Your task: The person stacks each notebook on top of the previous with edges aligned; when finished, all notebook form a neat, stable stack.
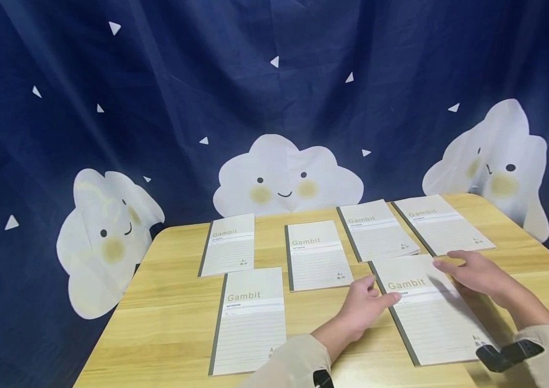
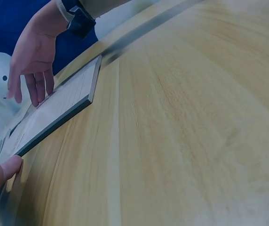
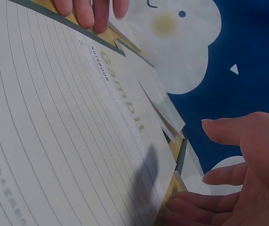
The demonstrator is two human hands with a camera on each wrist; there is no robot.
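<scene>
A pale "Gambit" notebook (image 1: 431,318) with a dark spine lies on the table between my two hands. Its cover fills much of the right wrist view. Beside its spine is my left hand (image 1: 359,310), thumb reaching to the dark edge and the other fingers loosely bent; in the right wrist view those fingers (image 3: 83,13) show along that edge. My right hand (image 1: 478,276) hovers at the upper right edge, thumb and fingers apart, gripping nothing. The left wrist view shows the right hand's fingers pointing down by the far side of the notebook (image 2: 54,106).
Several similar notebooks lie about the wooden table (image 1: 167,318): one at front left (image 1: 252,323), one at back left (image 1: 229,245), one in the middle (image 1: 318,258), and two at back right, (image 1: 376,229) the nearer. A blue curtain (image 1: 182,81) with printed clouds hangs behind.
</scene>
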